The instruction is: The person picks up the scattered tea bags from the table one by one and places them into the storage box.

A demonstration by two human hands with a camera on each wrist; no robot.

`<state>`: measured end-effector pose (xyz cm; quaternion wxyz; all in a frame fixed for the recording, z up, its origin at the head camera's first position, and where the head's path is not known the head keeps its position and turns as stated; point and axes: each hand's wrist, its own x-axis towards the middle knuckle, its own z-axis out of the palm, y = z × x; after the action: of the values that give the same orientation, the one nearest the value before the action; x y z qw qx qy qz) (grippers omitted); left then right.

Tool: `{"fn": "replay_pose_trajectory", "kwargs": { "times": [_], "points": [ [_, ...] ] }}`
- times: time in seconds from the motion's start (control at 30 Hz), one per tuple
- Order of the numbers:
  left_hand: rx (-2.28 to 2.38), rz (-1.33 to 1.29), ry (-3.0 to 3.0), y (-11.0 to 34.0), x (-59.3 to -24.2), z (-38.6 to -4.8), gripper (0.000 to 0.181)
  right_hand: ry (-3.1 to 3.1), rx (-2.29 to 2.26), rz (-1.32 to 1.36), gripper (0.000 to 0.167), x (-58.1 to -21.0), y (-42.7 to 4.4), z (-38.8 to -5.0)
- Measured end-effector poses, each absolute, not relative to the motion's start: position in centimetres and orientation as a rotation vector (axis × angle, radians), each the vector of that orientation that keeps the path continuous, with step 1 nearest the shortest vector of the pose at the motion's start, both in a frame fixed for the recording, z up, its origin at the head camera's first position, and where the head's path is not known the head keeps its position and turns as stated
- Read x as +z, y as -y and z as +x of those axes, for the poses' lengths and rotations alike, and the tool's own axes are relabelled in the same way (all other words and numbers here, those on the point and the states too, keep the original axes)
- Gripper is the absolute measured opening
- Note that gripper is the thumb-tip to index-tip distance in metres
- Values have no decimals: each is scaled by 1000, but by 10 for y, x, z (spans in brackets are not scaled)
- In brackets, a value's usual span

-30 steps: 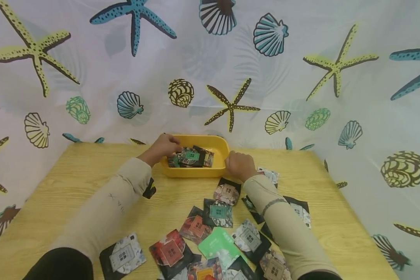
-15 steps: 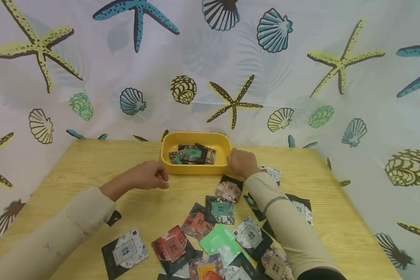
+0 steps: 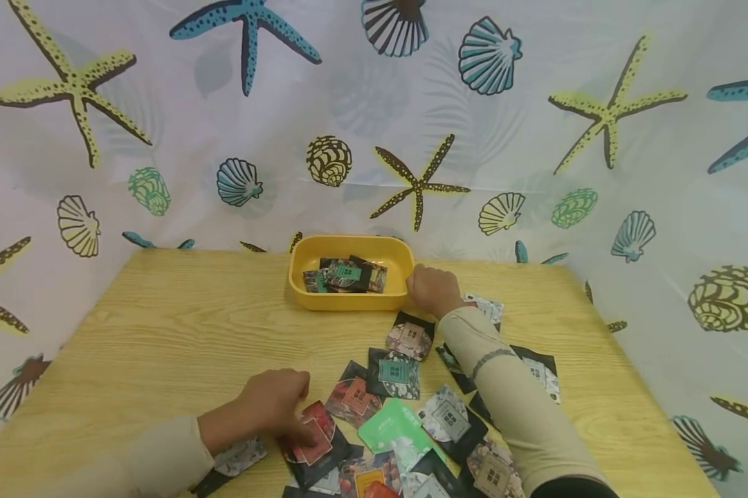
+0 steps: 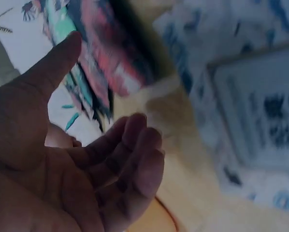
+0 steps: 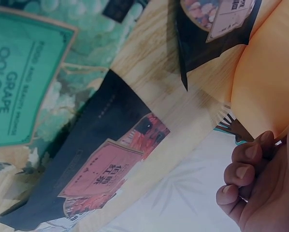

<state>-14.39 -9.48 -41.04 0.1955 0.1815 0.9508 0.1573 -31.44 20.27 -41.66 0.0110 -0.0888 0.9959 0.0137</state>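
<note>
Reaching over red packet [image 3: 321, 451], left grip [image 3: 275, 403] spread, empty, right grip [image 3: 436, 291] holding tray [image 3: 349, 301]

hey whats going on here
A person is handling flat packets at a wooden table. The left hand is over a red-and-black packet, thumb and fingers apart; the right hand holds the right end of a yellow tray. Several packets lie in the tray, and more are spread across the table.
</note>
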Motion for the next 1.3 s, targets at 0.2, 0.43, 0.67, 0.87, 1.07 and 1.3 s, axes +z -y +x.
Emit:
{"fn": "replay_pose_trajectory", "kwargs": {
  "times": [0.2,0.43,0.67,0.87,1.07,1.3],
  "points": [
    [458,515,-2705,92,-421,-136,59,-3104,36,-272,36,-414,-203,-313],
    [555,504,-2688,93,-423,-136,54,-3102,35,-268,36,-410,-203,-311],
    [666,472,-2574,99,-418,-144,49,-3111,33,-263,35,-411,-203,-310],
    [945,386,-2309,110,-388,-177,20,-3113,25,-256,35,-413,-205,-311],
    [1187,368,-2320,113,-352,-232,22,-3102,44,-266,37,-414,-206,-313],
    [1464,118,-2321,92,-344,-286,38,-3065,34,-265,37,-412,-202,-313]
  ]
}}
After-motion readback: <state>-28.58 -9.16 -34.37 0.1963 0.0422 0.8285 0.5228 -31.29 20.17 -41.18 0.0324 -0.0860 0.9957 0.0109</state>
